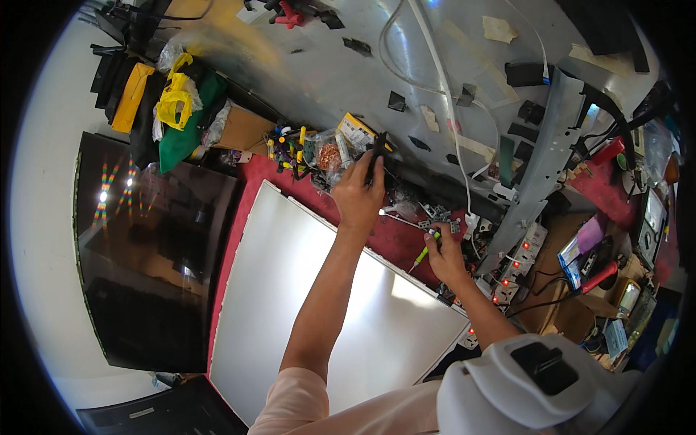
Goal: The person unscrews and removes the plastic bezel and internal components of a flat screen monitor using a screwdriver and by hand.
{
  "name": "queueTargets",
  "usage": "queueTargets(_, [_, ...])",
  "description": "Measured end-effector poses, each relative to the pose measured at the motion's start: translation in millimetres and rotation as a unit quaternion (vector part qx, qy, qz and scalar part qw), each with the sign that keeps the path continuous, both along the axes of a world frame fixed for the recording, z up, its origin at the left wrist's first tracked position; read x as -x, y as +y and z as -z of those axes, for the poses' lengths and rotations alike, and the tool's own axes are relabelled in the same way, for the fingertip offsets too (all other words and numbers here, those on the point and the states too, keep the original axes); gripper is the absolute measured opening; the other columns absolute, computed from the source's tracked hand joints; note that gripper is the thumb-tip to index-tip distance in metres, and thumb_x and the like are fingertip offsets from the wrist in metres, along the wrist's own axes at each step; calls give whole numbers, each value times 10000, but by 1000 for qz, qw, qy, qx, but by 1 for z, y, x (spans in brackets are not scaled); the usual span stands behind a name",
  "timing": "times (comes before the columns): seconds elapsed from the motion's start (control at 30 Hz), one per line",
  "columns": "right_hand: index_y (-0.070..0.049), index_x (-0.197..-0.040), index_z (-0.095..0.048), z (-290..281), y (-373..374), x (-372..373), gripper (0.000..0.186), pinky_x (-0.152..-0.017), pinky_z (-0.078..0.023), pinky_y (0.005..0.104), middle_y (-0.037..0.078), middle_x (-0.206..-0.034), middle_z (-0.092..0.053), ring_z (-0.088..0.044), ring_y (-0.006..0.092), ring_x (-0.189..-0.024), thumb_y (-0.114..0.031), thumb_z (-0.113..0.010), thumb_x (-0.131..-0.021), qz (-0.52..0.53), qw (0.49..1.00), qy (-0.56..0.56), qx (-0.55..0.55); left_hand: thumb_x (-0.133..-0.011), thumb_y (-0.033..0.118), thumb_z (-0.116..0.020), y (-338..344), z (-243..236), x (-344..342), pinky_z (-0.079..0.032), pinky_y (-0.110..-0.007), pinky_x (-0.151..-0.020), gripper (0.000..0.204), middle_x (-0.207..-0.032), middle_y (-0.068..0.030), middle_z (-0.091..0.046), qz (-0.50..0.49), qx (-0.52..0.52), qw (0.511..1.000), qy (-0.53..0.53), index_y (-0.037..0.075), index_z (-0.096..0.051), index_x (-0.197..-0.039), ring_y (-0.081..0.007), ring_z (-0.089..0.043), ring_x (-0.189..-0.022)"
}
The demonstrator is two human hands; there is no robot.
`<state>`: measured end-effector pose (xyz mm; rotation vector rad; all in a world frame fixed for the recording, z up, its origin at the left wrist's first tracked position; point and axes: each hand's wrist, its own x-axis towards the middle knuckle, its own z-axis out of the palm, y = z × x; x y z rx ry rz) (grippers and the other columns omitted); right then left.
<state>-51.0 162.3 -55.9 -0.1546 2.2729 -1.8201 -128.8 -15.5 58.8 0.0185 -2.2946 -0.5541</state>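
Reaching over a white panel (283, 283) that fills the lower middle of the frame, the person works with both hands at the clutter near the centre. The left hand (360, 194) has its fingers bent close together and appears to pinch a black piece (378, 149), which stands up beside a yellow packet (354, 130); the exact grip is hidden. The right hand (446, 258), just right of centre, is curled around a yellow-green screwdriver (423, 254), its thin shaft slanting down to the left above the red cloth (395, 246). The step in hand looks like picking among tools and small parts beyond the panel's upper edge. The next move seems to call for lifting the black piece clear of the coil (328, 158) and other bits nearby, with the screwdriver tip held off the panel's bright face. As for writing, the yellow packet carries dark print, too small to make out. A pale label (141, 413) on the black panel (170, 409) at the lower left cannot be read either, nor can the print on a blue-and-white packet (572, 262) at the right; no brand is legible.
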Motion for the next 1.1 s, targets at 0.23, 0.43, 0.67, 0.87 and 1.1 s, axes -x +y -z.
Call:
queueTargets(0.23, [-65, -1105, -472, -19, 7, 4, 241, -587, -462, 369, 170, -701, -585, -612, 295, -635, -182, -542, -905, -12, 999, -47, -9, -792, 161, -643, 9, -23, -3, -478, -413, -546, 203, -719, -182, -633, -71, 85, 982, -153, 3, -664, -917, -337, -618, -617])
queueTargets(0.43, [-56, -1101, -475, -16, 5, 3, 247, -576, -454, 373, 181, -681, -574, -604, 312, -621, -187, -541, -902, -11, 999, -33, -7, -750, 120, -613, 15, -29, 8, -474, -387, -547, 345, -629, -189, -612, -118, -100, 976, -153, -77, -585, -1032, -284, -623, -577])
queueTargets(0.67, [-28, -1105, -483, -20, 6, 6, 264, -616, -466, 379, 211, -717, -583, -617, 321, -671, -181, -542, -898, -6, 999, -26, -20, -762, 150, -618, 44, -28, 30, -486, -368, -627, 584, -602, -195, -596, -25, -226, 959, -170, -117, -405, -1236, -307, -624, -604])
queueTargets(0.87, [-13, -1006, -579, 0, -4, 7, 258, -591, -461, 333, 159, -702, -596, -598, 239, -630, -241, -596, -886, 7, 1000, -2, 24, -860, 149, -586, 15, -3, 18, -444, -306, -538, 496, -560, -120, -579, 69, -157, 966, -195, -36, -415, -1287, -150, -556, -516])
queueTargets(1.1, [-14, -1053, -518, -4, 10, 10, 276, -552, -452, 328, 133, -662, -572, -563, 201, -568, -159, -623, -842, -21, 999, -30, -15, -879, 160, -608, 21, 11, -53, -397, -248, -522, 203, -652, -18, -585, 69, -290, 930, -215, -27, -592, -956, -54, -487, -589])
